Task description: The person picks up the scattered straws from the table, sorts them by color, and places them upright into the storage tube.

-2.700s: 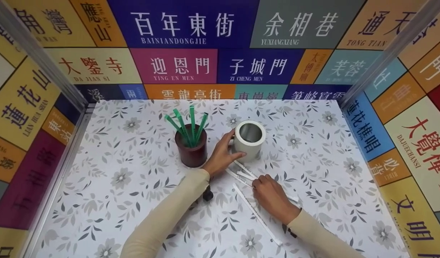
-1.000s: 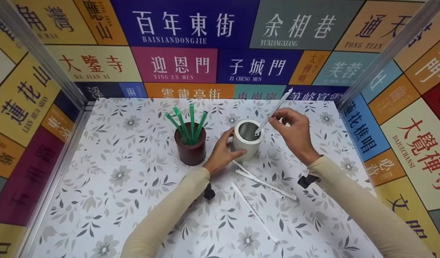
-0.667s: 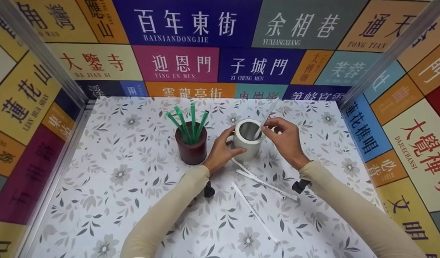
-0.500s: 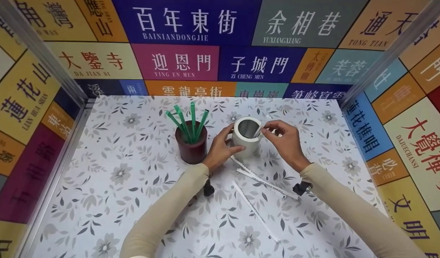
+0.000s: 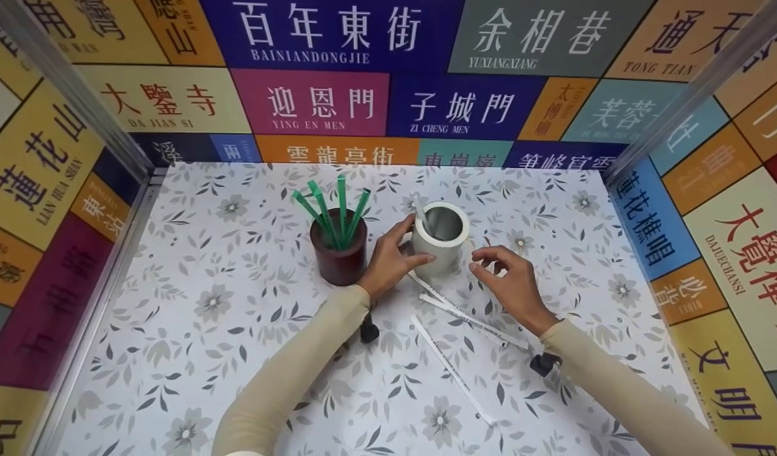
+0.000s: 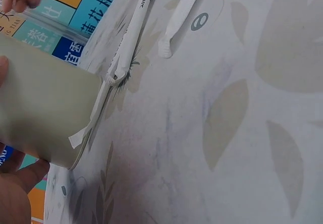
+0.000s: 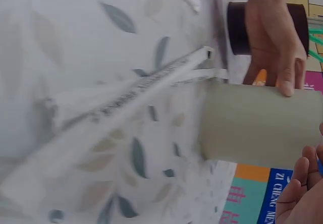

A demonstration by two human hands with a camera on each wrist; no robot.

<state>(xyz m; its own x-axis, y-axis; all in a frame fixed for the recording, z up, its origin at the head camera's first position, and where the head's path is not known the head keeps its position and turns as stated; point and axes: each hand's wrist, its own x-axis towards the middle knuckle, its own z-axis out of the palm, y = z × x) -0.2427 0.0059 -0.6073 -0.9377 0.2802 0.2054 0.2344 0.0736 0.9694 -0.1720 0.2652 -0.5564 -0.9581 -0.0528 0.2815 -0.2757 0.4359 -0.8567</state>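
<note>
My left hand (image 5: 389,258) grips a pale grey-green cup (image 5: 440,256) from its left side, thumb at the front. A white paper-wrapped straw (image 5: 420,209) stands in the cup and leans on its back left rim. To the right of the cup my right hand (image 5: 507,278) hovers with loosely bent fingers and nothing between them. In front of the cup, wrapped straws (image 5: 467,324) lie crossed on the tabletop, their far ends close to its base. Another wrapped straw (image 5: 453,370) lies apart, nearer the front. The right wrist view shows the cup's side (image 7: 262,125) beside the left hand.
A dark red cup (image 5: 341,261) with several green straws (image 5: 341,215) stands left of my left hand. The tabletop has a leaf-and-flower pattern (image 5: 211,304). Colourful panels with Chinese lettering (image 5: 325,101) wall it at the back and sides.
My right hand lowered a wrapped straw into the pale cup, let go of it and drew back towards the lower right. The straw now leans left. My left hand stayed on the cup.
</note>
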